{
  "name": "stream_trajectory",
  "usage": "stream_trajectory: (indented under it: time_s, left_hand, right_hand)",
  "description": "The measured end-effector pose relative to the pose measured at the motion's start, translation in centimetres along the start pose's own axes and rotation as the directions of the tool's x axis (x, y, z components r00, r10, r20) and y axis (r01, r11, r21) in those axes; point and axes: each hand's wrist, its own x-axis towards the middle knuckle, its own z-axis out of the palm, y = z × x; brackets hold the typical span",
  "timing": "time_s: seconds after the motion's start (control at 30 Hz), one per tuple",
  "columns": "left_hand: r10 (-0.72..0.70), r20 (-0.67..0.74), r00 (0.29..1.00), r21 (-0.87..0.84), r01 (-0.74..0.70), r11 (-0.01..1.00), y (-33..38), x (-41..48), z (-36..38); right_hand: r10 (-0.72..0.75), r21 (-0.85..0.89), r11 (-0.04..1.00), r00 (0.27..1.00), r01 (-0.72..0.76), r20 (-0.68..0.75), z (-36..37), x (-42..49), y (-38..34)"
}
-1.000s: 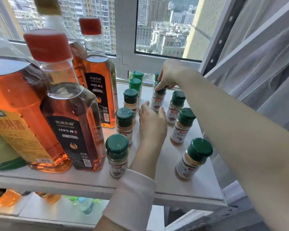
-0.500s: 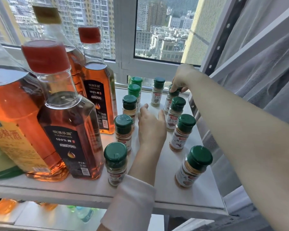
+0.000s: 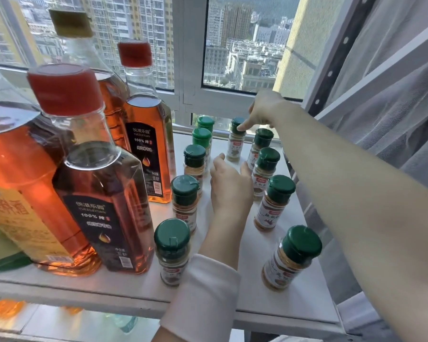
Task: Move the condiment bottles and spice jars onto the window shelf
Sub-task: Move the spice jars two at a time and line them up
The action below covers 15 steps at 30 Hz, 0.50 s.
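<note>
While right arm stretches across shelf (image 3: 257,290) toward far edge, right hand (image 3: 265,109) points down, index fingertip touching cap of rear spice jar (image 3: 235,141); other fingers curled, clamped on nothing. Left hand (image 3: 230,186) rests palm-down mid-shelf, fingers loosely apart, thumb just beside right-row jar (image 3: 265,174). Open lane between two jar rows, occupied by left forearm. Right row near shelf's right edge. Oil bottles (image 3: 146,144) crowd left side. All jars upright, long axes vertical.
</note>
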Motion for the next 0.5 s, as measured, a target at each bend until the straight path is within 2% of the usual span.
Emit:
stream_trajectory:
  time_s: [0.23, 0.5]
  left_hand:
    - [-0.019, -0.021, 1.000, 0.032, 0.020, 0.999, 0.2, 0.9, 0.4]
    - [-0.031, -0.021, 0.999, -0.006, 0.031, 0.999, 0.3, 1.0, 0.8]
  right_hand:
    - [-0.028, -0.039, 0.999, 1.000, 0.028, 0.007, 1.1, 3.2, -0.3]
    - [0.027, -0.023, 0.999, 0.994, -0.029, -0.104, 0.5, 4.0, 1.0]
